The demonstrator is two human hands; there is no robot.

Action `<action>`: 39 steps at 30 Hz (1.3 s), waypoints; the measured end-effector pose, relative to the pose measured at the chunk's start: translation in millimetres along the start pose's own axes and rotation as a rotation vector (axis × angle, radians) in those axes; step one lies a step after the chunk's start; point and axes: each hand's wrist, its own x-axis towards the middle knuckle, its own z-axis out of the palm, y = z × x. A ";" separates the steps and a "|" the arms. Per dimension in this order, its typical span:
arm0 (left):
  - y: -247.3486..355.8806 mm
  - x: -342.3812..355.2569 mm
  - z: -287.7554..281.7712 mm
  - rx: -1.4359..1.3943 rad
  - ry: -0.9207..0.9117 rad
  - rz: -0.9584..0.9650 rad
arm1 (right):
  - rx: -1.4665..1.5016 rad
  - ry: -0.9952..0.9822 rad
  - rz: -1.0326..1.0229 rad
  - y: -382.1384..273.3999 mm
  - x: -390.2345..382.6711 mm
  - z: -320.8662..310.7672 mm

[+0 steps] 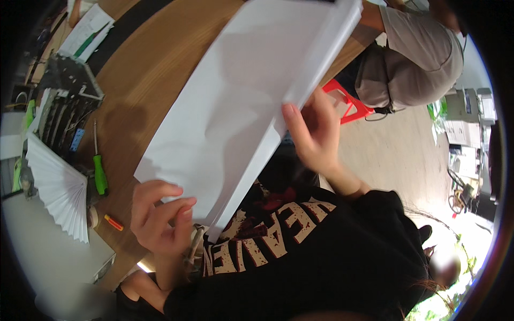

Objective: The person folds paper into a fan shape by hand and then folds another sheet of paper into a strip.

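— Holding what there?
— My left hand (160,216) pinches the near corner of a large white folded paper sheet (241,101); my right hand (316,134) grips its right edge.
— Where is it?
— Raised above the wooden table (144,69), beside a green-handled screwdriver (99,171).

Bare brown wooden desk (155,64) lies open beyond the left hand's fingers (168,206). To their left, a green-handled screwdriver (99,172), a small orange marker (113,222) and a white pleated paper fan (61,190) crowd the way.
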 end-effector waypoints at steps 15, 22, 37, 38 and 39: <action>37.6 150.3 -72.2 0.976 0.299 0.661 | -0.823 -0.182 -1.377 -155.1 127.5 47.2; -4.3 72.3 -26.0 0.893 0.275 0.448 | -0.717 -0.096 -1.438 -58.1 109.9 14.3; -68.9 -28.1 28.5 0.523 -0.192 0.168 | -0.701 -0.606 -0.785 84.1 69.3 -67.3; -69.8 -31.9 26.4 0.519 -0.180 0.153 | -0.698 -0.612 -0.786 85.4 73.6 -72.8; -70.9 -35.6 24.4 0.515 -0.170 0.136 | -0.712 -0.630 -0.769 87.6 77.2 -80.6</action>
